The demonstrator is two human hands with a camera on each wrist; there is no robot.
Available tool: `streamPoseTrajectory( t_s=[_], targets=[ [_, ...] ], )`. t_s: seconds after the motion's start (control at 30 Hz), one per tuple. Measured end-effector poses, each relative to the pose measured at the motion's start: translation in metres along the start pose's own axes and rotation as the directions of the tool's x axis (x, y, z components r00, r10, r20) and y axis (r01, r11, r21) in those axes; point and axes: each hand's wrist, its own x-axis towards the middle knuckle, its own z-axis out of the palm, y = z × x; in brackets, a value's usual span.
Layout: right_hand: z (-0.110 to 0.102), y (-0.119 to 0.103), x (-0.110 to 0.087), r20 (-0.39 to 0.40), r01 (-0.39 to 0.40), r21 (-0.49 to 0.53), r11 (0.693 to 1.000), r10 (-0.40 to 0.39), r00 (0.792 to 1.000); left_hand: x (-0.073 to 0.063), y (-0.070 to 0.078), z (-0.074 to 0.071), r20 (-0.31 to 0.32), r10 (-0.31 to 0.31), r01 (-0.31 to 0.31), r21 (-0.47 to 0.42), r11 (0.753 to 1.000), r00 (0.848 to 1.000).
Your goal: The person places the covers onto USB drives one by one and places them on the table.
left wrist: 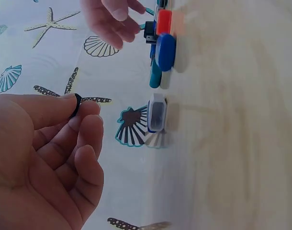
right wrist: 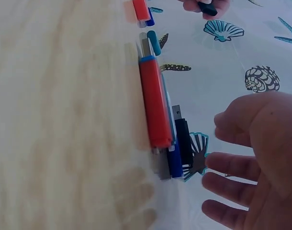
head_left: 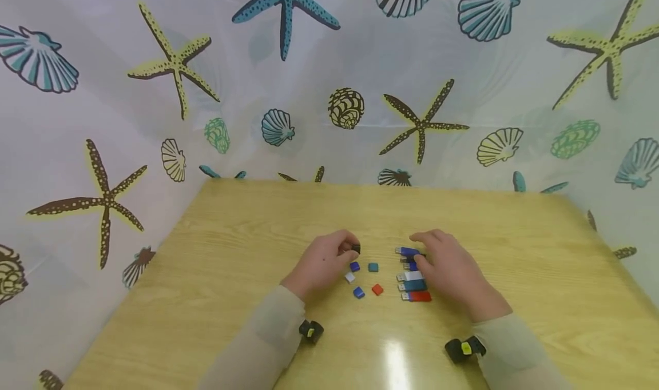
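Observation:
My left hand [head_left: 324, 261] pinches a small black USB stick cap [left wrist: 76, 105] between thumb and fingertip, raised over the table. Several loose caps lie close by: a teal cap [head_left: 373, 267], a red cap [head_left: 377, 289], a white cap [head_left: 350, 277] and two blue ones. To their right, uncapped USB sticks lie in a column with metal plugs pointing left. Among them are a white stick [head_left: 414, 275], a teal stick [head_left: 416, 286] and a red stick [head_left: 419, 296]. My right hand [head_left: 453, 270], its fingers relaxed and apart, hovers beside the black stick [right wrist: 184, 141] without gripping it.
The wooden table [head_left: 247, 224] spreads around both hands. A white curtain [head_left: 314, 144] printed with starfish and shells hangs behind the table and along its sides. Black straps with cameras [head_left: 311, 332] sit on both wrists over pale sleeves.

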Motion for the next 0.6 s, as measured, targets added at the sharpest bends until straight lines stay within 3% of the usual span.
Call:
streamPoseTrajectory(
  t_s=[0.4,0.6],
  targets=[
    [-0.003,0.011,0.008,0.086,-0.026,-0.008,1.0,0.027,0.996,0.001,-0.001,0.007,0.007,0.031,-0.03,-0.101,0.994,0.999],
    [0.003,0.014,0.012,0.085,-0.031,-0.014,0.999,0.032,0.996,-0.001,-0.003,0.006,0.01,0.019,-0.017,-0.126,0.992,1.0]
  ],
)
